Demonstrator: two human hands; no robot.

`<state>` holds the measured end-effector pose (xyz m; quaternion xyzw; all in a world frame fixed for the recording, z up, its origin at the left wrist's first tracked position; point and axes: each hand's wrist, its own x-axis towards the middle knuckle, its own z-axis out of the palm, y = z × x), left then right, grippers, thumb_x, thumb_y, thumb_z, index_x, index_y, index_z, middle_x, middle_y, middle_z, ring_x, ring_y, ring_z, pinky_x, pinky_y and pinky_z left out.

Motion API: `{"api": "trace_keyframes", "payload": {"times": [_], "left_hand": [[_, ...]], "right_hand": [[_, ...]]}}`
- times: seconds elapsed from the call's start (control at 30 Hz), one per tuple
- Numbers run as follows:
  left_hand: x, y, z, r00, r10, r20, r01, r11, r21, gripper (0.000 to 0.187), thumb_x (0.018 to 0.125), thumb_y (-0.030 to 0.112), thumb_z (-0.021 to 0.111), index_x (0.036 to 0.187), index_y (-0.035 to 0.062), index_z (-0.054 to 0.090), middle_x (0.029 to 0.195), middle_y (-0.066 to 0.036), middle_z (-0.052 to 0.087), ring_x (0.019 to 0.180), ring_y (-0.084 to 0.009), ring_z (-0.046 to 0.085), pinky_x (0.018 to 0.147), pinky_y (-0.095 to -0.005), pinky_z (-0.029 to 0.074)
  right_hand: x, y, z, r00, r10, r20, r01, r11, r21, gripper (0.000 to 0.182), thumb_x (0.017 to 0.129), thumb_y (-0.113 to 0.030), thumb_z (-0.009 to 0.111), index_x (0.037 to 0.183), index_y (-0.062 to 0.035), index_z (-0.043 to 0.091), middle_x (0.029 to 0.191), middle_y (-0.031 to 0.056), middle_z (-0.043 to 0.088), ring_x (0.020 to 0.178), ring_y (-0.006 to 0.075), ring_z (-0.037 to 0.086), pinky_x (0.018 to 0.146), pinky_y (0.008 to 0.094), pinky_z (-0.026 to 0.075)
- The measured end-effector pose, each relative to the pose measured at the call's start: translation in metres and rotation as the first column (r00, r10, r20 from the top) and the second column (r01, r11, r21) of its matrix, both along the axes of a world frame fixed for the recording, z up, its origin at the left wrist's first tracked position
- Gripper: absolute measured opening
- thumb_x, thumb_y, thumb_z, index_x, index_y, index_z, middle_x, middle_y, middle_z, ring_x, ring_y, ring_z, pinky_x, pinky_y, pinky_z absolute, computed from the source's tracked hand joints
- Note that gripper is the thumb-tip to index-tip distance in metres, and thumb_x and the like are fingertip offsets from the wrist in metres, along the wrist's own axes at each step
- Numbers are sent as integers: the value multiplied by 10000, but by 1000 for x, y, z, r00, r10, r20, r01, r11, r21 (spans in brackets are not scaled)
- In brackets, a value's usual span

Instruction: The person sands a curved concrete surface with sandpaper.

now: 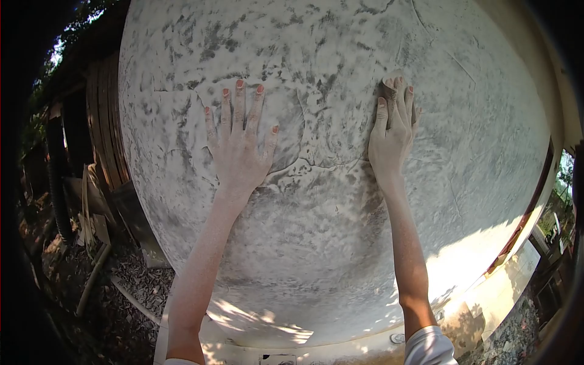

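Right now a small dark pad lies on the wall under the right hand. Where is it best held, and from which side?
The pad lies flat against the wall and is mostly covered, so its edges give little to pinch. It is probably best to come from the front, as the right hand does, with fingers flat on its face and the thumb at its left edge.
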<state>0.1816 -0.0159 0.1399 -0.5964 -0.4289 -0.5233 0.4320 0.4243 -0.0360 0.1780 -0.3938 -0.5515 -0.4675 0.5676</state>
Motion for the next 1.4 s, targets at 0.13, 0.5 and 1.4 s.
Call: {"api": "trace_keyframes", "payload": {"times": [0.13, 0.5, 1.4], "left_hand": [[1, -1, 0, 1000, -12, -1, 12, 1000, -4, 587, 941, 356, 447, 1485, 215, 279, 1551, -55, 216, 1436, -248, 166, 1165, -477, 65], [1, -5, 0, 1000, -14, -3, 13, 1000, -15, 594, 938, 358, 450, 1487, 215, 275, 1553, -55, 213, 1433, -252, 175, 1164, -471, 64], [-8, -2, -11, 997, -59, 52, 62, 997, -55, 676, 926, 354, 448, 1497, 100, 191, 1556, -64, 187, 1437, -212, 159, 1175, -461, 71]], "right_hand": [[-30, -1, -27, 999, 11, 45, -9, 1000, -28, 458, 930, -187, 541, 1381, -147, 472, 1448, 22, 429, 1369, 259, 338, 1153, 482, 144], [-32, 4, -13, 987, -30, -158, 46, 994, 100, 534, 825, -158, 657, 1339, -171, 517, 1373, -11, 511, 1351, 191, 368, 1161, 518, 146], [-70, 4, -4, 928, 88, 361, -64, 995, -79, 417, 919, -232, 553, 1323, -130, 529, 1398, 16, 485, 1348, 186, 370, 1144, 519, 169]]}}
